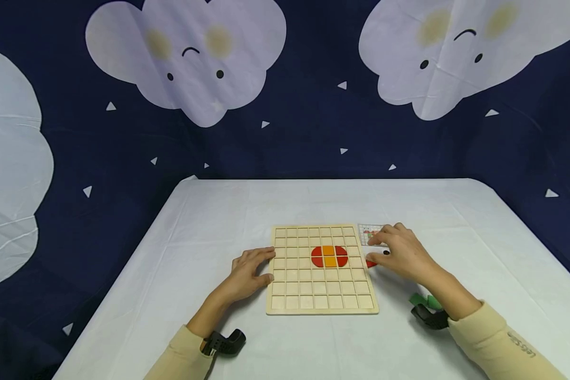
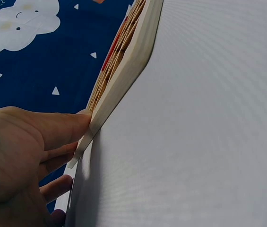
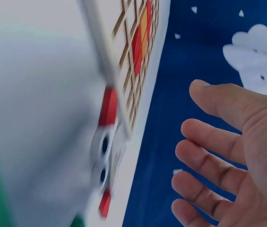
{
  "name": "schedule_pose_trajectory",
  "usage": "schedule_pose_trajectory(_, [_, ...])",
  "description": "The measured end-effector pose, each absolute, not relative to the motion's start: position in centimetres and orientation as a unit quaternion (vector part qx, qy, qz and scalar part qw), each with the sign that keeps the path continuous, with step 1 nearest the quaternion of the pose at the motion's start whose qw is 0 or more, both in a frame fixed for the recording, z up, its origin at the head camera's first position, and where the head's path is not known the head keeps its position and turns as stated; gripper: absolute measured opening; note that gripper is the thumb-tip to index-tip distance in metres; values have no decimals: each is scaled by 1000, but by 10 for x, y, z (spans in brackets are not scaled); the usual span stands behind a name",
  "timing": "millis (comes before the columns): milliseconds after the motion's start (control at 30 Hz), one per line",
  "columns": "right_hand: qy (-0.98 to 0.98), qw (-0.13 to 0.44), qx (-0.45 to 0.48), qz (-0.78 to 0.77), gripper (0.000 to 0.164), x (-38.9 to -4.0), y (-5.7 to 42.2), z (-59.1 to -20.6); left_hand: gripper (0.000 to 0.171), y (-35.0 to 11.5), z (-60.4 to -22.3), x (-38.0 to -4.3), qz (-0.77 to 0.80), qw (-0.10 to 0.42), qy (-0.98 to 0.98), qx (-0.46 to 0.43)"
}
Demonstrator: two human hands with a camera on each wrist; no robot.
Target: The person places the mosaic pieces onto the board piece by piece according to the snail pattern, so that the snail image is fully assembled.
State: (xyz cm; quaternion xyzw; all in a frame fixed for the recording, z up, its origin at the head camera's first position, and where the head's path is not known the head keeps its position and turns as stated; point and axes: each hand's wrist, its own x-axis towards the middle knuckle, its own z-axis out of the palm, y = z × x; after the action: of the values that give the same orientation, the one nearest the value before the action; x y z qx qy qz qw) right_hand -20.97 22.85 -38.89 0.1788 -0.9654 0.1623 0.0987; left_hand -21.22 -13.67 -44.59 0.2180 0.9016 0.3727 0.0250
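A wooden grid board (image 1: pixel 285 290) lies flat on the table. Red quarter-round tiles (image 1: pixel 316 252) and orange square tiles (image 1: pixel 329 261) make a rounded shape in its cells. My left hand (image 1: pixel 247 272) touches the board's left edge, the thumb on the rim in the left wrist view. Over the board's right side hovers my right hand (image 1: pixel 404 253), fingers loosely bent and nothing between them. Beneath it are a loose red tile (image 3: pixel 108 106), white tiles with black dots (image 3: pixel 104 144) and another red tile (image 3: pixel 105 203). Fingers partly cover these in the head view.
A printed pattern card (image 1: pixel 364 230) lies beside the board's upper right corner, partly behind the right hand. Green pieces (image 1: pixel 418 299) are on the table near the right wrist's black camera (image 1: pixel 429 317). A dark blue cloth with clouds (image 1: pixel 304 142) hangs behind the white table (image 1: pixel 247 206).
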Motion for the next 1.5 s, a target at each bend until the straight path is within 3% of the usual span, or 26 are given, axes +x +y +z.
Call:
schedule_pose_trajectory(367, [-979, 62, 99, 164, 34, -197, 282, -402, 52, -136, -445, -211, 371, 27, 903, 215])
schedule_pose_trajectory(700, [-986, 33, 66, 152, 45, -197, 301, -414, 52, -136, -446, -211, 374, 28, 902, 213])
schedule_pose_trajectory(1500, [-985, 46, 99, 136, 29, -199, 305, -421, 52, -136, -446, -211, 372, 23, 902, 220])
